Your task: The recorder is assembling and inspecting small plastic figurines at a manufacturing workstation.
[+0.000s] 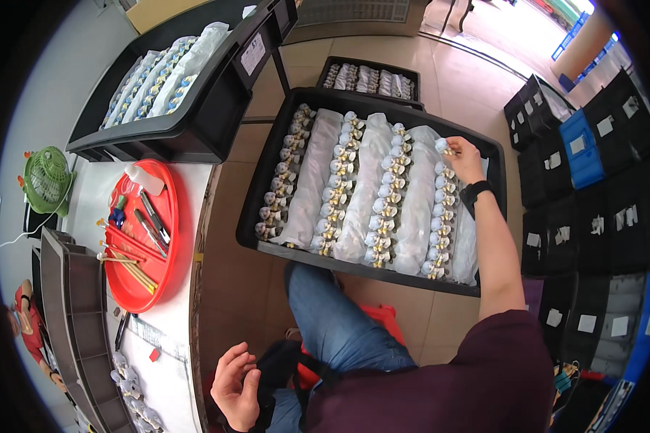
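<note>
My right hand (465,160) reaches over the far right part of a large black crate (325,263). Its fingers pinch a small figurine (443,146) with a pale blue, rounded top, at the far end of the rightmost visible row. Rows of similar figurines (388,191) run through the crate, parted by strips of white wrapping (366,184). A dark band (475,191) circles my right wrist. Down at the lower left, my left hand (236,388) hovers beside my lap, palm up, its fingers loosely bent and apart, with nothing in them.
On the left, a white table (170,339) bears a red tray (175,238) of brushes, pens and a bottle. Another black crate (217,119) of figurines stands beyond it. A smaller filled tray (416,86) lies behind. Stacked bins (585,209) line the right. A person (32,321) is far left.
</note>
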A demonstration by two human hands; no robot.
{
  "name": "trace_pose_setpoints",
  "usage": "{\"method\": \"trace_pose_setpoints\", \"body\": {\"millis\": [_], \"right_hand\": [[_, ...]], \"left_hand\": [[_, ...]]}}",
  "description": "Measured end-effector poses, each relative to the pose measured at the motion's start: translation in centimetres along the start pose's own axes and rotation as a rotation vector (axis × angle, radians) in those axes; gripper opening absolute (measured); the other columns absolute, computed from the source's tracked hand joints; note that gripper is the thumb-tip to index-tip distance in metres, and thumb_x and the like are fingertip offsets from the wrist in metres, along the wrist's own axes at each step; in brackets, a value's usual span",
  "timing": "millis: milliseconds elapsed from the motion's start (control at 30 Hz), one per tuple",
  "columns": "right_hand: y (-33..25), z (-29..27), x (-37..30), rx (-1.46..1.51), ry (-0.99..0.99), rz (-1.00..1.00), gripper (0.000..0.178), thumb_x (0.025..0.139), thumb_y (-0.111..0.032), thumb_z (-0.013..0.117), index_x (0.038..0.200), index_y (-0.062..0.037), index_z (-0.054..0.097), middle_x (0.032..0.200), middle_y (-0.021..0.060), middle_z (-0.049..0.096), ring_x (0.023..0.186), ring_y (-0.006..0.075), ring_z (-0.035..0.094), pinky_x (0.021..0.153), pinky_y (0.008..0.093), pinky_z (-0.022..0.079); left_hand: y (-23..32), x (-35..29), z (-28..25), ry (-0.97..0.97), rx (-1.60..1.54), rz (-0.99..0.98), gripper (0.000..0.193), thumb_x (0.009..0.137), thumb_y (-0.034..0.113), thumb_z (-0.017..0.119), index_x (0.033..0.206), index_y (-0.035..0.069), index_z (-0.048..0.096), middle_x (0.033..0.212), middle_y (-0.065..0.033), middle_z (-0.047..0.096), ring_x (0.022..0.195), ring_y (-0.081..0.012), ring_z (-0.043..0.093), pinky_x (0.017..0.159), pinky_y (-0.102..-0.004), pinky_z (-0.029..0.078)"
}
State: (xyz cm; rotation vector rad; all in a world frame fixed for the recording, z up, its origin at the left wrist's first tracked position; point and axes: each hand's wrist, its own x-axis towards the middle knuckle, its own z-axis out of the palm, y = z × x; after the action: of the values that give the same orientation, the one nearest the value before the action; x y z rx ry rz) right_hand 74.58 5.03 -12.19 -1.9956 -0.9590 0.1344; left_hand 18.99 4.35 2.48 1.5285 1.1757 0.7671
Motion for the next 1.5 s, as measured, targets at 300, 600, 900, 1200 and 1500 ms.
{"method": "trace_pose_setpoints", "body": {"millis": [300, 600, 900, 1200, 1500], "right_hand": [[7.5, -0.9, 2.4, -0.207, -0.224, 0.149, 0.029, 0.062, 0.005, 0.065, 0.09, -0.0027, 0.061, 0.083, 0.0078, 0.064, 0.076, 0.0161, 0.061, 0.072, 0.0276, 0.048], [9.4, 1.6, 4.0, -0.06, -0.372, 0.147, 0.038, 0.068, 0.008, 0.053, 0.105, -0.001, 0.055, 0.099, 0.0083, 0.06, 0.094, 0.0174, 0.057, 0.086, 0.0291, 0.044], [5.9, -0.2, 3.9, 0.223, -0.241, -0.196, 0.037, 0.087, 0.0, 0.044, 0.124, 0.0009, 0.041, 0.115, 0.0141, 0.052, 0.104, 0.0193, 0.051, 0.09, 0.0296, 0.039], [-20.4, 9.7, -12.3, 0.506, -0.739, -0.32, 0.03, 0.084, 0.003, 0.048, 0.114, 0.0008, 0.05, 0.097, 0.0104, 0.058, 0.083, 0.0141, 0.057, 0.075, 0.025, 0.046], [-32.9, 11.9, -22.8, 0.748, -1.099, -0.406, 0.025, 0.078, 0.008, 0.052, 0.103, 0.004, 0.056, 0.088, 0.011, 0.062, 0.077, 0.0149, 0.061, 0.071, 0.0249, 0.049]], "left_hand": [[0.3, 0.3, 0.6, 0.027, 0.03, -0.017, 0.027, 0.076, -0.008, 0.053, 0.102, -0.002, 0.058, 0.113, -0.0158, 0.051, 0.087, -0.0151, 0.056, 0.072, -0.0231, 0.048], [-0.1, -0.2, -0.7, 0.074, 0.019, -0.046, 0.026, 0.075, -0.008, 0.055, 0.1, -0.004, 0.059, 0.109, -0.0154, 0.055, 0.09, -0.0175, 0.057, 0.074, -0.0251, 0.047], [1.9, 0.1, -6.5, 0.101, 0.162, 0.158, 0.022, 0.076, -0.001, 0.059, 0.098, -0.002, 0.059, 0.101, -0.0136, 0.059, 0.092, -0.0252, 0.058, 0.079, -0.0306, 0.046], [-0.3, -1.3, -21.1, 0.5, 1.175, 0.112, 0.034, 0.068, 0.005, 0.065, 0.102, 0.005, 0.06, 0.1, -0.011, 0.058, 0.098, -0.0302, 0.051, 0.086, -0.0363, 0.041], [-1.1, -2.9, -24.2, 0.625, 0.895, -0.014, 0.034, 0.065, 0.001, 0.069, 0.099, 0.003, 0.061, 0.092, -0.0063, 0.055, 0.081, -0.022, 0.057, 0.071, -0.0294, 0.047]]}}
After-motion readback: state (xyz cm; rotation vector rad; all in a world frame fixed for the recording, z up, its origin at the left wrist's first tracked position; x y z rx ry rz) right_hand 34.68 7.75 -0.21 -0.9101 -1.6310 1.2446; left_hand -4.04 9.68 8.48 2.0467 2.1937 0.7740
